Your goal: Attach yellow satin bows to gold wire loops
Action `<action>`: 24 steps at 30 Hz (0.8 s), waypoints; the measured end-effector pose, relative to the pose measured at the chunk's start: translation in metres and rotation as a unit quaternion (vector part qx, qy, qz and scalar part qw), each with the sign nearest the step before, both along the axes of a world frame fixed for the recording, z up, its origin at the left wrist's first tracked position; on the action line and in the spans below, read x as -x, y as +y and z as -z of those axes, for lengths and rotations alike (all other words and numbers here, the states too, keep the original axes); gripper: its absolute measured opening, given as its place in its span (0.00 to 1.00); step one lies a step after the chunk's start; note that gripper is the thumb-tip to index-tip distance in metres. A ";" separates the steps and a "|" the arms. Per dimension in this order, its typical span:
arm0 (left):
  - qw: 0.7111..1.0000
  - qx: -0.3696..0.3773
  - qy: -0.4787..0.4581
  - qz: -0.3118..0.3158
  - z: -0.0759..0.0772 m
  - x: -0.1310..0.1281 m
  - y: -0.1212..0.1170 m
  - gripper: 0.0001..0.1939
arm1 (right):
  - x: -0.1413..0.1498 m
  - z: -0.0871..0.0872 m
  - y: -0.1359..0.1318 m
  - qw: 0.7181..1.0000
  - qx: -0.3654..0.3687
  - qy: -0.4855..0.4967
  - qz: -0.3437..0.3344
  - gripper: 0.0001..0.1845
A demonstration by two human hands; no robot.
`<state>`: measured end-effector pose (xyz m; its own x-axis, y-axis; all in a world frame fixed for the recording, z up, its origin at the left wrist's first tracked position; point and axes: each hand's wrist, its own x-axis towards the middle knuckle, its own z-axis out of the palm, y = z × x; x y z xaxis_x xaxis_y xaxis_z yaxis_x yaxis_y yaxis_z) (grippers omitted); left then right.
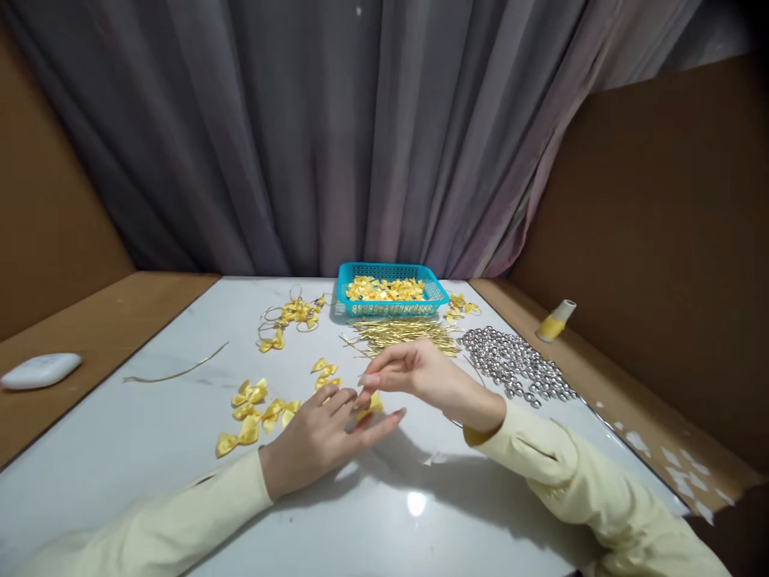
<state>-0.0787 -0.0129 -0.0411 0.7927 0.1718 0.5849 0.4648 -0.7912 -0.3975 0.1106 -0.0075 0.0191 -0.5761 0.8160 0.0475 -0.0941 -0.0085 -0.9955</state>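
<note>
My left hand [324, 437] rests on the white table [150, 449] with its fingers stretched forward, holding a yellow satin bow [371, 405] at the fingertips. My right hand [414, 373] hovers just above it, fingers pinched together near the bow; what they pinch is too small to make out. Several loose yellow bows [255, 413] lie to the left of my left hand.
A teal basket [392, 290] of yellow bows stands at the back centre. Gold wire pieces [405, 332] lie before it, silver rings [520, 365] to the right, bows on rings [291, 316] to the left. A yellow thread spool [556, 320] and a white case [39, 370] sit on the wooden ledges.
</note>
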 end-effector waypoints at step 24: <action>0.970 0.143 0.146 0.129 -0.025 -0.010 -0.024 0.06 | -0.042 0.055 -0.007 0.986 0.157 0.019 0.058 0.11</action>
